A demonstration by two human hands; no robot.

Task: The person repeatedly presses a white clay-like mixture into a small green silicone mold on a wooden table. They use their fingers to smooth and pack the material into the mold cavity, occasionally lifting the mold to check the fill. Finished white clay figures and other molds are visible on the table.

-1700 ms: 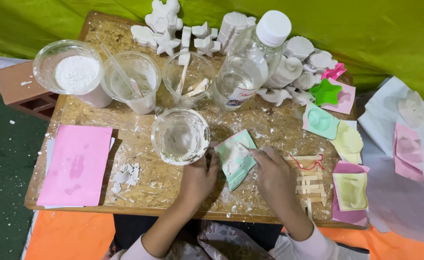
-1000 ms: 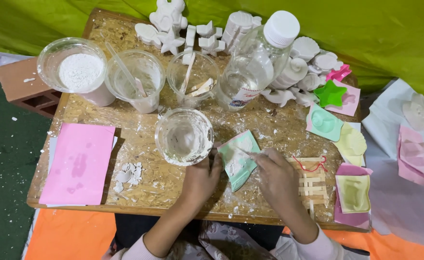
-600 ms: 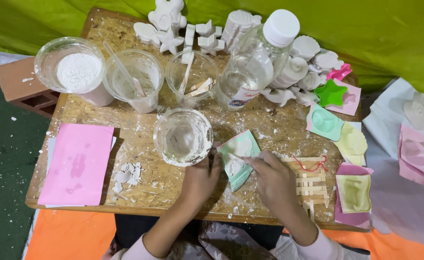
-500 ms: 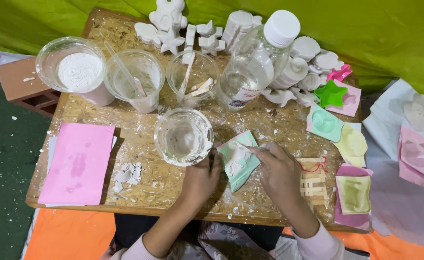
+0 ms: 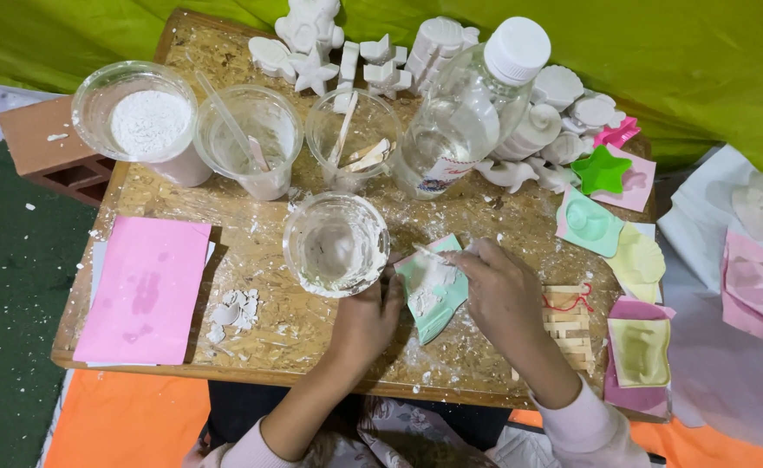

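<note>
The wooden table [image 5: 251,260] is dusty with plaster. At frame centre my left hand [image 5: 364,316] presses flat, fingers open, steadying the green mould [image 5: 433,290]; my right hand [image 5: 503,286] pinches a thin stick [image 5: 429,253] (keep strokes gentle, spreading plaster evenly).

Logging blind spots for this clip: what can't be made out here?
Head view only:
- Green mold: its cavity shape, buried under white paste.
- Stick: its grip end, covered by the right hand.
- Left hand: fingertips hidden behind the cup and mold edge.
</note>
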